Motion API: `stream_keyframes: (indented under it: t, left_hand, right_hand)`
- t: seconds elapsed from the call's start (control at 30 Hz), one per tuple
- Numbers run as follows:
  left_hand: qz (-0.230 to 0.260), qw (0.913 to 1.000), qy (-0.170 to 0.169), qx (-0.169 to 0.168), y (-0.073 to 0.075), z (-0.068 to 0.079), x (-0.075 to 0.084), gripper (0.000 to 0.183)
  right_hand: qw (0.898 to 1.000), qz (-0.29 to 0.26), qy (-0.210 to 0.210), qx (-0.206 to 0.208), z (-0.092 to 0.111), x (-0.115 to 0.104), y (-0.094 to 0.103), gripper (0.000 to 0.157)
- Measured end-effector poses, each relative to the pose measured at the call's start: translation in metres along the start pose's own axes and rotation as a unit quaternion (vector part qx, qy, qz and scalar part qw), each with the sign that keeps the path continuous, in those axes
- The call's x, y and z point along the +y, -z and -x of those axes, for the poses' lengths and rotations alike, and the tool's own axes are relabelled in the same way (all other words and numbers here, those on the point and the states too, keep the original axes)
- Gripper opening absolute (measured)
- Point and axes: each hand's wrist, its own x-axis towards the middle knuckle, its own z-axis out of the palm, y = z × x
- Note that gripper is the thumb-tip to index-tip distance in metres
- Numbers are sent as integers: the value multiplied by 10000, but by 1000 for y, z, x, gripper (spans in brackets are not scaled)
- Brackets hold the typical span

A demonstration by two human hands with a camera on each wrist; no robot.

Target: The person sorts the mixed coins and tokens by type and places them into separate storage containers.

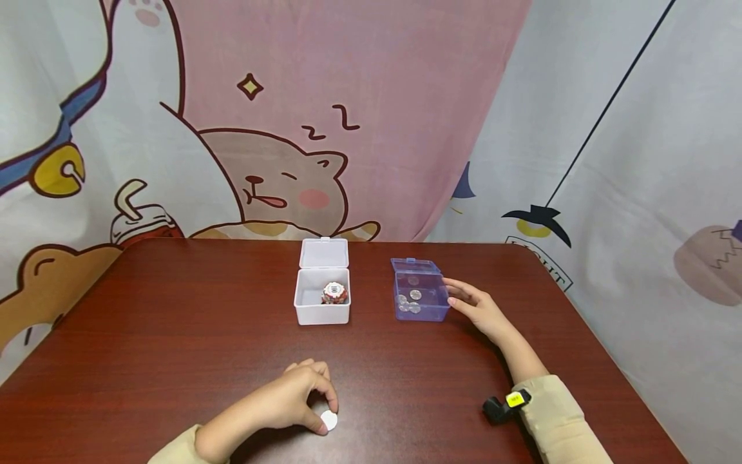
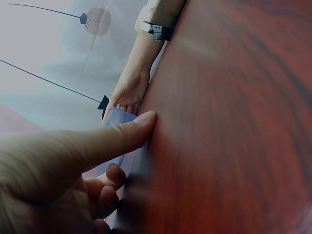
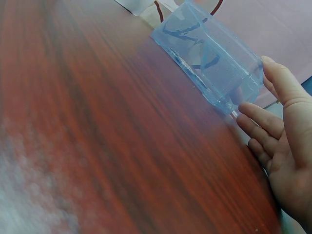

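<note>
My left hand reaches low over the table's near middle. Its thumb and index fingertips meet the edge of a small white round disc, pinching it; the disc is hidden in the left wrist view. At the right, my right hand rests its fingertips against the right side of a translucent blue plastic box. Its fingers are fairly straight, with the thumb at the box's corner. The box's lid is tipped back, and several silvery coins lie inside.
Left of the blue box stands a white plastic box, lid raised, with round poker chips in its right part. Both boxes sit on the dark red wooden table. A patterned curtain hangs behind the table's far edge.
</note>
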Motion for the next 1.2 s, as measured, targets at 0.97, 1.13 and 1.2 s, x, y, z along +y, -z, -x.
stream_keyframes:
  t: [0.97, 1.13, 1.2]
  left_hand:
    - [1309, 9898, -361, 428, 1, -7, -8, 10]
    - [1479, 9873, 77, 582, -1, -11, -4, 10]
    - [1613, 9845, 214, 655, -2, -13, -2, 11]
  right_hand:
    - [9997, -219, -18, -63, 4, -28, -4, 45]
    - [9997, -249, 1, -84, 4, -28, -5, 45]
    - [9997, -228, 8, -90, 4, -28, -5, 45]
